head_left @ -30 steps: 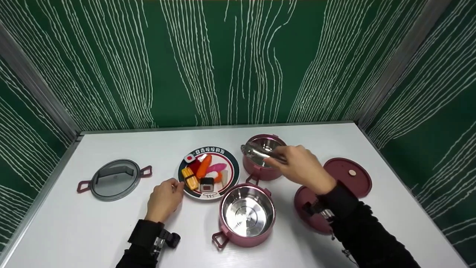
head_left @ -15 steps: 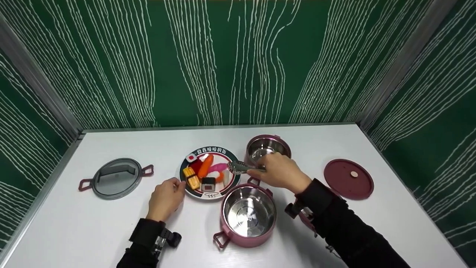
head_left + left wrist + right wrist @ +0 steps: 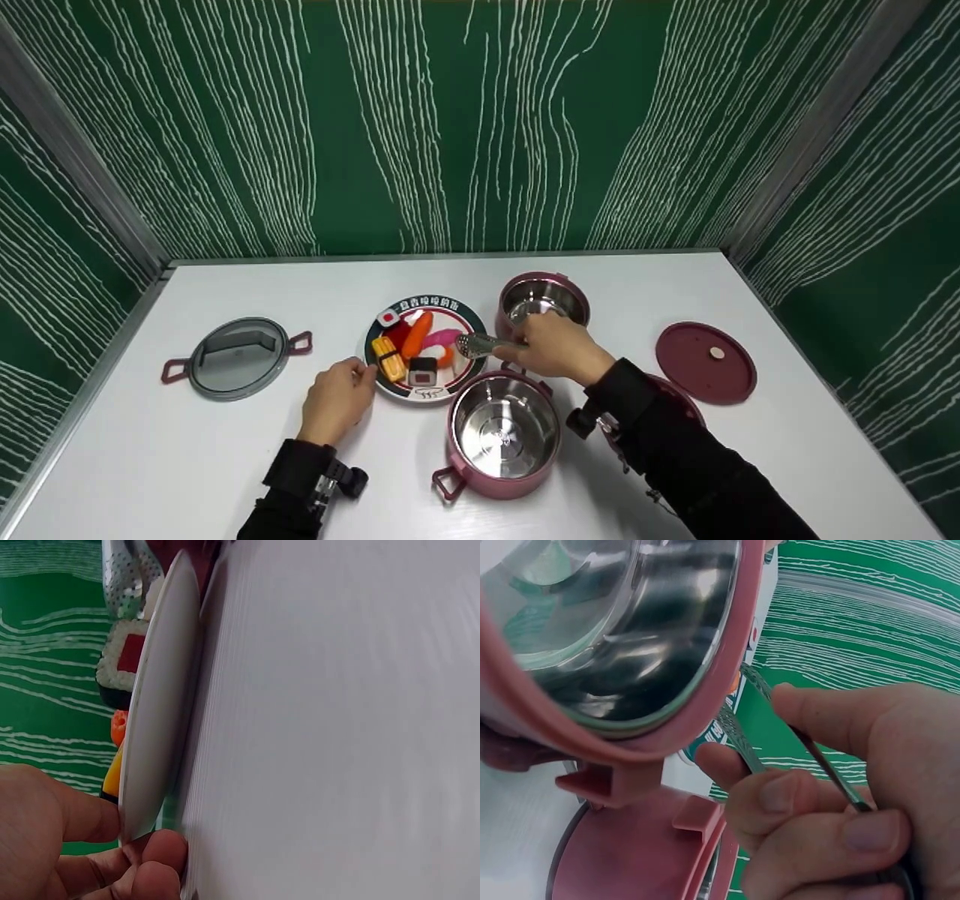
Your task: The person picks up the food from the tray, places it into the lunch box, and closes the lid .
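My left hand [image 3: 337, 401] pinches the near-left rim of a round plate [image 3: 161, 712], thumb above and fingers beneath. Toy food lies on this plate: a carrot [image 3: 417, 334], a yellow egg sushi [image 3: 388, 358], a black-and-white sushi roll [image 3: 422, 371], a pink piece [image 3: 442, 337] and several others. Perforated metal tongs [image 3: 474, 346] are in my right hand [image 3: 559, 346], their heads over the plate's right side. In the right wrist view the tong arms [image 3: 821, 757] stand apart between thumb and fingers.
A pink steel-lined pot [image 3: 501, 487] stands in front of the plate; a second pot [image 3: 506, 322] is behind my right hand. A grey lid with red handles [image 3: 238, 367] lies left. A dark red lid [image 3: 705, 364] lies right; another red round piece [image 3: 679, 397] is partly under my forearm.
My right hand has brought the tongs leftward from above the back pot to the plate's right side. The left hand has stayed at the plate's rim.
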Demonstrator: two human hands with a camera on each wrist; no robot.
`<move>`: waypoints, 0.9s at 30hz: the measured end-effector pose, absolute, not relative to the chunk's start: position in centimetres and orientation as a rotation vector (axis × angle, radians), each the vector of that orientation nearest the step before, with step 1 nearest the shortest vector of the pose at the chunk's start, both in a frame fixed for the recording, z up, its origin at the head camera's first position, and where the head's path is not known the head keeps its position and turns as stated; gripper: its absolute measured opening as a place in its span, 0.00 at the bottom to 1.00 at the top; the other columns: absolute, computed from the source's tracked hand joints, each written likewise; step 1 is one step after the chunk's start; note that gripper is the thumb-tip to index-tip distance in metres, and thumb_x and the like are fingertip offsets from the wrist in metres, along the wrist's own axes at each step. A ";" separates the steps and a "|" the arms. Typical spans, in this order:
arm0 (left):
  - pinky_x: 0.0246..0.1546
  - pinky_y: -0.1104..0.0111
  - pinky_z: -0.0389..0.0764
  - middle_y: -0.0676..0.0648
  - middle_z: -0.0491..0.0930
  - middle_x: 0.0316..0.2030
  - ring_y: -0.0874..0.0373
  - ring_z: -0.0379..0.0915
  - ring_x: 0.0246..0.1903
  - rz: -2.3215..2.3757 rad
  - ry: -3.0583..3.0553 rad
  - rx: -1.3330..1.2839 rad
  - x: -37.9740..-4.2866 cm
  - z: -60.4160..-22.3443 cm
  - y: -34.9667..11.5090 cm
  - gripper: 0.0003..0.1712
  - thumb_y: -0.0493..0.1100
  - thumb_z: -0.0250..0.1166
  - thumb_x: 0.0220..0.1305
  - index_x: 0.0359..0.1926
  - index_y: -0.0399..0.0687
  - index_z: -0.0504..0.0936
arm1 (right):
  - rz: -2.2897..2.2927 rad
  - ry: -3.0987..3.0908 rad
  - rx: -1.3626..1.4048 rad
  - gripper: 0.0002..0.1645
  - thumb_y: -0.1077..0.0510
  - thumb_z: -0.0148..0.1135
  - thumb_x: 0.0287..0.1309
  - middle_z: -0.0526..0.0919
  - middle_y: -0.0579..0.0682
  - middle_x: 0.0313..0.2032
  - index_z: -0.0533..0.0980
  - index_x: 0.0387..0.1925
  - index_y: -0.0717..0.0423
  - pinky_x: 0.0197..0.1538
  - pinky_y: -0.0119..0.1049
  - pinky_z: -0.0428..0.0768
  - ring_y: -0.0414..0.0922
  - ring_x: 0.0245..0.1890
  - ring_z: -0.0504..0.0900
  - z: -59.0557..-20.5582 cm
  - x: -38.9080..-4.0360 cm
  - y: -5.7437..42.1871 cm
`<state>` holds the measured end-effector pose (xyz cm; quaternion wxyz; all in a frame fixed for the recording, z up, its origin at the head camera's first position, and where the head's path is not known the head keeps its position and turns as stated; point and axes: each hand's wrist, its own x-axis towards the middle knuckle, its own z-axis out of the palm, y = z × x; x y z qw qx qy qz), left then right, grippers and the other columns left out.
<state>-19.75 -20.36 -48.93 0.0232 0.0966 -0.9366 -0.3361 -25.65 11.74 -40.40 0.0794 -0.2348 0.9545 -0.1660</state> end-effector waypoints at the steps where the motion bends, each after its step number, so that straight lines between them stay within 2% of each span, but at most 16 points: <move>1: 0.25 0.63 0.68 0.49 0.80 0.24 0.51 0.76 0.26 -1.033 -2.899 0.295 -19.7 -48.9 -20.4 0.16 0.51 0.60 0.78 0.35 0.48 0.84 | -0.499 2.851 -0.703 0.27 0.38 0.66 0.71 0.71 0.40 0.15 0.78 0.18 0.46 0.25 0.35 0.66 0.41 0.18 0.69 -40.4 -25.7 11.7; 20: 0.25 0.64 0.68 0.48 0.79 0.25 0.51 0.76 0.26 -1.057 -2.919 0.315 -19.8 -48.9 -20.3 0.15 0.51 0.60 0.79 0.37 0.47 0.84 | -0.475 2.820 -0.657 0.23 0.39 0.66 0.72 0.80 0.43 0.19 0.86 0.25 0.48 0.26 0.36 0.71 0.41 0.19 0.75 -40.5 -25.7 11.2; 24: 0.25 0.64 0.67 0.48 0.78 0.24 0.51 0.75 0.25 -1.058 -2.913 0.312 -19.7 -48.8 -20.3 0.15 0.50 0.60 0.79 0.36 0.47 0.83 | -0.473 2.809 -0.646 0.23 0.39 0.67 0.72 0.81 0.43 0.19 0.88 0.30 0.50 0.26 0.35 0.71 0.41 0.19 0.75 -40.5 -25.8 11.3; 27: 0.26 0.63 0.68 0.49 0.78 0.24 0.51 0.76 0.26 -1.047 -2.896 0.298 -19.7 -48.8 -20.3 0.15 0.50 0.60 0.78 0.35 0.47 0.84 | -0.478 2.813 -0.645 0.22 0.40 0.68 0.71 0.79 0.43 0.19 0.88 0.28 0.50 0.26 0.35 0.70 0.41 0.19 0.74 -40.5 -25.9 11.3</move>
